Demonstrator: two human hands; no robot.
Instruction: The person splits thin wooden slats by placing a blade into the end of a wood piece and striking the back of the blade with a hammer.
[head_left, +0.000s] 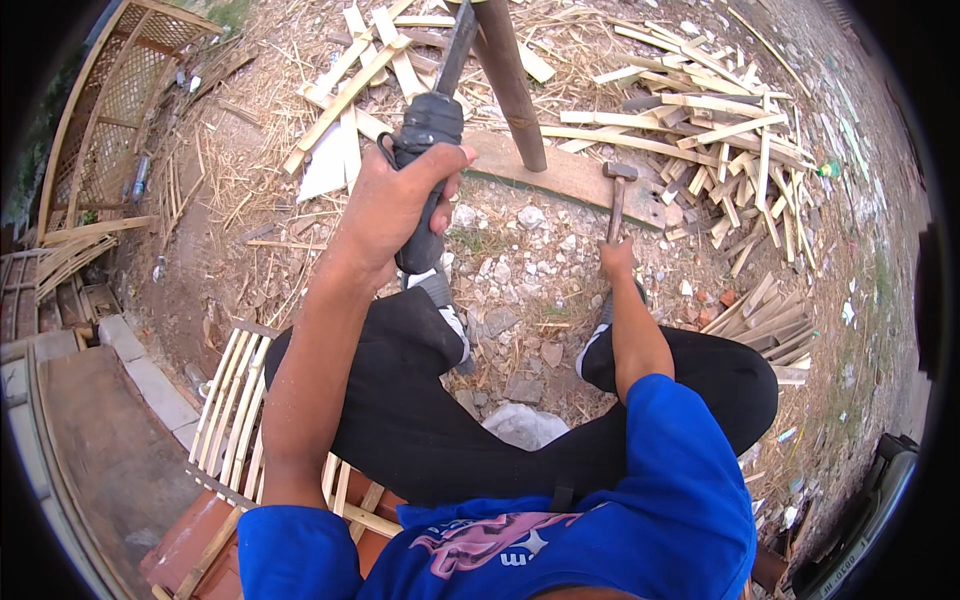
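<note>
My left hand (395, 210) is wrapped around the black taped handle of a large machete-like knife (432, 120). Its dark blade points up and away, toward the top edge of the view, where it meets or overlaps a brown bamboo pole (512, 95); I cannot tell whether they touch. The pole's lower end is over a flat wooden board (575, 190) lying on the ground. In my right hand (618, 262) is the wooden handle of a hammer (617, 190). The hammer's metal head appears over the board, to the right of the pole.
Split bamboo strips (730, 130) are heaped at the far right, with more strips (350, 80) far left. A smaller bundle (770, 320) lies right of my knee. Stones and rubble (510, 270) cover the ground between my feet. A lattice panel (120, 110) leans at the left.
</note>
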